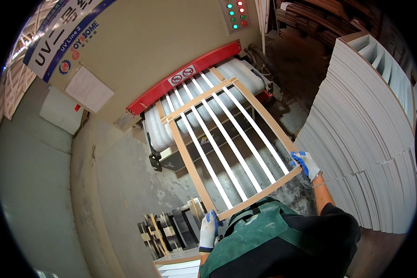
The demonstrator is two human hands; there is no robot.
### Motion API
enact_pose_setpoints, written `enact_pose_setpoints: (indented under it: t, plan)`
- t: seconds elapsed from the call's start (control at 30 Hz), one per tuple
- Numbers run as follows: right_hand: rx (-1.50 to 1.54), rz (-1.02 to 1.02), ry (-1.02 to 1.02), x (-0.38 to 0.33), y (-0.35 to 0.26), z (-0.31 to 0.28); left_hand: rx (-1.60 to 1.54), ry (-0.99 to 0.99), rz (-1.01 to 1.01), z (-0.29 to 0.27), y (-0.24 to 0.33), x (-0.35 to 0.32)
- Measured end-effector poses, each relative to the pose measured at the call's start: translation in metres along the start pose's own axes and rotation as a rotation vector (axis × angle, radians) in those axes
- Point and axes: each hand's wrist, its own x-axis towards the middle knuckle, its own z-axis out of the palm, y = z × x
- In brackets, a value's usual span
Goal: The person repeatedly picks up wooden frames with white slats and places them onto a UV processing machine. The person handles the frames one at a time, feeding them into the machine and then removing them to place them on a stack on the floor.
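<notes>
A slatted frame panel, with tan rails and white slats, slopes from the machine's roller conveyor toward my body. My left hand, in a white and blue glove, grips its near left corner. At the near right corner my right hand, gloved alike, has its fingers wrapped around the rail. The panel's far end rests on the conveyor. Up against it lies a second slatted frame, partly hidden under the machine's red guard bar.
Tall stacks of white-edged panels rise on the right. A control panel with lit buttons is on the machine. Lower left, a rack of dark and tan pieces stands beside a white-slatted frame. Brown boards are piled far right.
</notes>
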Motion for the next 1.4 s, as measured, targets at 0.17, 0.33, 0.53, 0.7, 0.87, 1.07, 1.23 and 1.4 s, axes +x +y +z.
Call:
enact_pose_setpoints:
  t: [0.17,0.33,0.53,0.7,0.87,1.07,1.23,1.4]
  plan:
    - [-0.093,0.009,0.006,0.008,-0.001,0.0,0.052,0.015,0.05,0.004,0.02,0.002]
    - [-0.088,0.022,0.029,0.017,-0.011,0.016,0.04,0.054,0.032,-0.001,0.022,0.02]
    - [-0.12,0.019,-0.031,0.049,-0.007,0.018,0.108,0.082,0.054,-0.011,0.032,0.048]
    - [-0.118,0.05,-0.048,0.064,-0.027,0.041,0.053,0.113,0.121,-0.014,0.045,0.063]
    - [-0.074,0.052,-0.094,0.101,-0.016,0.037,0.14,0.192,0.321,-0.016,0.046,0.08]
    - [-0.102,0.138,-0.077,0.134,-0.016,0.048,-0.371,0.131,-0.01,-0.014,0.019,0.093]
    - [-0.144,0.144,-0.108,0.146,-0.037,0.066,-0.364,0.153,-0.016,-0.009,0.01,0.076]
    - [-0.09,0.176,-0.12,0.178,-0.035,0.069,-0.341,0.139,-0.124,-0.004,-0.017,0.068]
